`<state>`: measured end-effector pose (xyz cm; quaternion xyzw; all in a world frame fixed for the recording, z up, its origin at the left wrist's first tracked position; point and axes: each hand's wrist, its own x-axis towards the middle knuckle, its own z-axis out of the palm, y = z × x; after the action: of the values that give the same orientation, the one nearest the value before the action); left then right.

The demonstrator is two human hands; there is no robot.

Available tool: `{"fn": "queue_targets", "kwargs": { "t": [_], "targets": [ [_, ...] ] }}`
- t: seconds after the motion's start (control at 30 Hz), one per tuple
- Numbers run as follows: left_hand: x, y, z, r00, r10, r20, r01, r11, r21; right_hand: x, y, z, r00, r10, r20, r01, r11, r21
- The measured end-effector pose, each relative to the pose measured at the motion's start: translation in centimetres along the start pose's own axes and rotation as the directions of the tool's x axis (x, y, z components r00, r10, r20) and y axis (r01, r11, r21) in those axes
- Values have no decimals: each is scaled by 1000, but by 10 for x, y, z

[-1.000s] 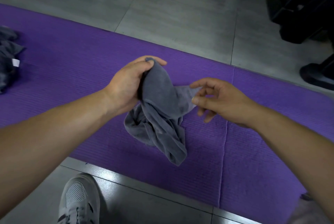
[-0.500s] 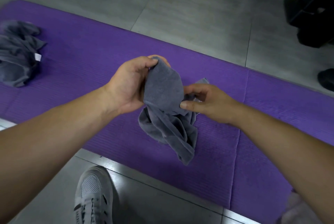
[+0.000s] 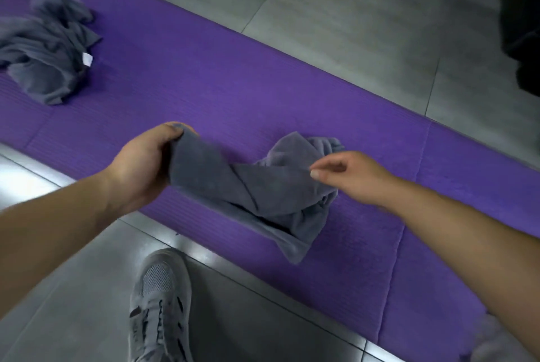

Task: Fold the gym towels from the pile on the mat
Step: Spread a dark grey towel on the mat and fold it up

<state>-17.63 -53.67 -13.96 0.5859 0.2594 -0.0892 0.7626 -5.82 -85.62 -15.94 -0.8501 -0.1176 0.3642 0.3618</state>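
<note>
Left grip (image 3: 143, 162) holds towel (image 3: 263, 186); right grip (image 3: 350, 177) seemingly pinching

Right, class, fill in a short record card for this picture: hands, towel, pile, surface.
left hand: grips one end of the towel
right hand: pinches the towel's upper edge
towel: grey, twisted, stretched between both hands over the mat
pile: crumpled grey towels, far left on the mat
mat: purple, on grey floor tiles
</note>
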Motion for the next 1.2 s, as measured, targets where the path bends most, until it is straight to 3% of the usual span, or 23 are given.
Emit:
{"fn": "queue_targets", "kwargs": {
  "t": [0.13, 0.27, 0.33, 0.4, 0.47, 0.6, 0.7, 0.77, 0.87, 1.0, 1.07, 1.2],
  "targets": [
    [-4, -45, -30, 953, -49, -300, 0, 987, -161, 24, 16, -7, 955, 198, -219, -215, 975, -54],
    [-5, -73, -47, 904, -112, -412, 0, 965, -262, 36, 32, 9, 926, 365, -92, -351, 926, 143],
    [-4, -80, -54, 885, -134, -446, -1, 957, -289, 36, 33, 20, 940, 318, -125, -300, 943, 146],
    [-4, -86, -62, 882, -137, -451, -8, 952, -305, 38, 30, 26, 942, 184, -281, -213, 974, -77],
    [-4, -89, -67, 889, -122, -441, -9, 959, -283, 38, 20, 26, 921, 59, -386, -124, 981, -146],
    [-5, -88, -77, 844, -93, -528, -35, 973, -226, 45, -21, 17, 866, 22, -499, 48, 991, 127],
    [4, -84, -93, 757, -158, -634, -30, 961, -275, 77, -57, 8, 861, 106, -497, 142, 889, 436],
    [14, -83, -108, 723, -198, -662, -39, 945, -325, 112, -82, 5, 861, 78, -502, 197, 859, 472],
    [31, -78, -127, 680, -224, -698, -45, 937, -346, 177, -119, 7, 850, 5, -527, 240, 886, 396],
    [55, -70, -158, 633, -246, -734, -85, 920, -383, 268, -161, 21, 822, -167, -544, 256, 962, 91],
    [67, -67, -179, 617, -247, -747, -94, 920, -382, 310, -181, 34, 819, -253, -516, 262, 963, -55],
    [90, -57, -219, 577, -215, -788, -75, 947, -313, 381, -221, 69, 807, -316, -499, 268, 949, -167]
  ]
}}
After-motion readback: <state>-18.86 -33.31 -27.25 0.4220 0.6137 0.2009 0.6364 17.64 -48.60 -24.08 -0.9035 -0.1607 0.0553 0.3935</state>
